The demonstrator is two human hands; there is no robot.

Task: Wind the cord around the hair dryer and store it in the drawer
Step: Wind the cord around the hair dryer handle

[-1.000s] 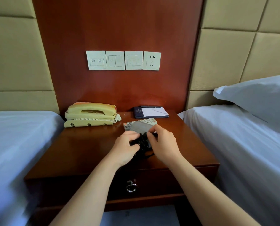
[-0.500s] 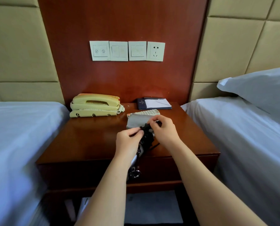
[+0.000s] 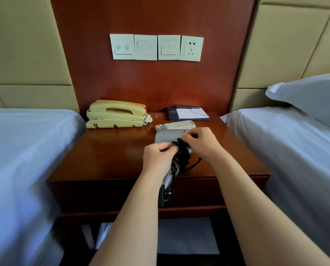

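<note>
Centre frame, the left hand [image 3: 158,158] and right hand [image 3: 202,143] each pinch the black cord [image 3: 182,152] coiled on the grey hair dryer [image 3: 166,136]; unlike a second ago, its handle juts past the bench [image 3: 112,154] front edge, over the shut drawer [image 3: 218,191]. Print on the remote [image 3: 174,125] behind is too small to read; open bench wood spreads left of the hands.

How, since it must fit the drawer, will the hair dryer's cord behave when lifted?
Probably floppy: a loop of the cord sags onto the nightstand beside the hair dryer. May unwind if released, since left hand and right hand both pinch the coils.
</note>
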